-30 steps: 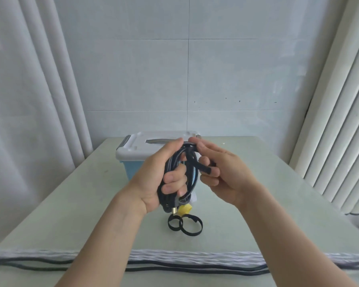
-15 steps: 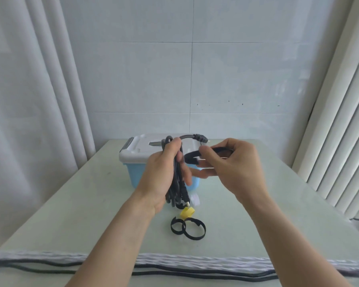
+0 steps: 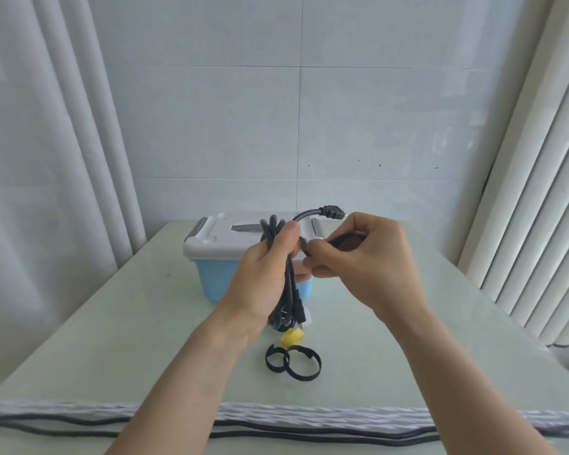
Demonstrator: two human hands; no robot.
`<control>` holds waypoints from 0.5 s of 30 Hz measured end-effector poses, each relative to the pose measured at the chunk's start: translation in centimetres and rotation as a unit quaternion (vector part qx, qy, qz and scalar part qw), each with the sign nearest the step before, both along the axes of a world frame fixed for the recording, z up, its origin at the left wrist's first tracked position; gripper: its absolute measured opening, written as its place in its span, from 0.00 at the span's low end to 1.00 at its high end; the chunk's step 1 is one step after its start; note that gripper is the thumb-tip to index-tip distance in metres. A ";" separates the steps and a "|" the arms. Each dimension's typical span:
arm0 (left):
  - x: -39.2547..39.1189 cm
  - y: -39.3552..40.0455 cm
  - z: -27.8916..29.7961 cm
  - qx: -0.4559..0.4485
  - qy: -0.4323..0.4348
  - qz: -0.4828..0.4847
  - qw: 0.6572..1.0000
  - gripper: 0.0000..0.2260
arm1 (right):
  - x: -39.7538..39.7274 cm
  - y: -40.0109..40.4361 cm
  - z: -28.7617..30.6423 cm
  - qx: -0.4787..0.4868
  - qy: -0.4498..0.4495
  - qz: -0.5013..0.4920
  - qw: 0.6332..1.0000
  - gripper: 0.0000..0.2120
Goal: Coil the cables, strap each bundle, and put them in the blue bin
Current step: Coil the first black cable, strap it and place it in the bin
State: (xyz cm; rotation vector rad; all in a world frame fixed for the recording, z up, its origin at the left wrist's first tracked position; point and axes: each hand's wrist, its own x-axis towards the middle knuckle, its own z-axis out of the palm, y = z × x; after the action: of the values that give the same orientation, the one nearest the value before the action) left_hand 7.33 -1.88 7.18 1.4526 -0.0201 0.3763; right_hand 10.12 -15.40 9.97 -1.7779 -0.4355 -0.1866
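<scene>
Along the near edge of the pale green worktop lay uncoiled cables, a braided grey-white one and black ones stretched side by side from left to right. Just beyond them, two black strap loops sat touching each other on the smooth surface, with a small yellow strap just behind. Above these, the left hand was wrapped around a coiled black cable bundle, held upright, its lower loops and one plug hanging just over the yellow strap (the other plug curved out over the top of the fist). The right hand pinched a black strap between thumb and fingers, touching the bundle beside the left thumb. Behind the hands stood the blue bin, rectangular, its grey-white lid closed, with bare worktop to either side. No writing could be read on any item. A tiled white wall and pleated white curtains closed off the far side.
</scene>
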 end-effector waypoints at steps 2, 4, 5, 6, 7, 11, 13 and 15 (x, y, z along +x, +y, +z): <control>0.1 0.1 -0.1 0.001 0.003 0.012 1.000 0.20 | -0.2 -0.1 0.4 0.069 0.090 0.077 0.991 0.07; 0.0 0.2 0.0 0.004 0.019 0.029 0.999 0.20 | -0.4 -0.2 0.7 0.103 0.149 0.128 0.975 0.07; -0.1 0.2 0.1 0.009 0.029 0.035 0.999 0.20 | -0.4 -0.2 0.7 0.108 0.169 0.143 0.969 0.07; -0.2 0.3 0.2 0.014 0.037 0.037 0.999 0.20 | -0.5 -0.2 0.7 0.111 0.183 0.152 0.965 0.07; -0.4 0.3 0.3 0.015 0.043 0.039 0.998 0.20 | -0.5 -0.2 0.7 0.114 0.193 0.158 0.962 0.07; -0.5 0.2 0.5 0.017 0.050 0.058 0.997 0.20 | -0.4 0.0 0.5 0.150 0.231 0.189 0.943 0.07; -0.5 0.2 0.5 0.034 0.045 0.067 0.996 0.20 | -0.3 -0.1 0.4 0.152 0.239 0.208 0.936 0.07; -0.4 0.3 0.4 0.060 0.025 0.080 0.995 0.19 | -0.1 -0.2 0.2 0.141 0.234 0.234 0.933 0.06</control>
State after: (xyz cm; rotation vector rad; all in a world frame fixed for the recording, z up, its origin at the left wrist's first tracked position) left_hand 6.90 -1.61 7.62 1.5876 0.1161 0.4751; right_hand 10.05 -15.61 10.17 -1.3324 -0.4449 0.4832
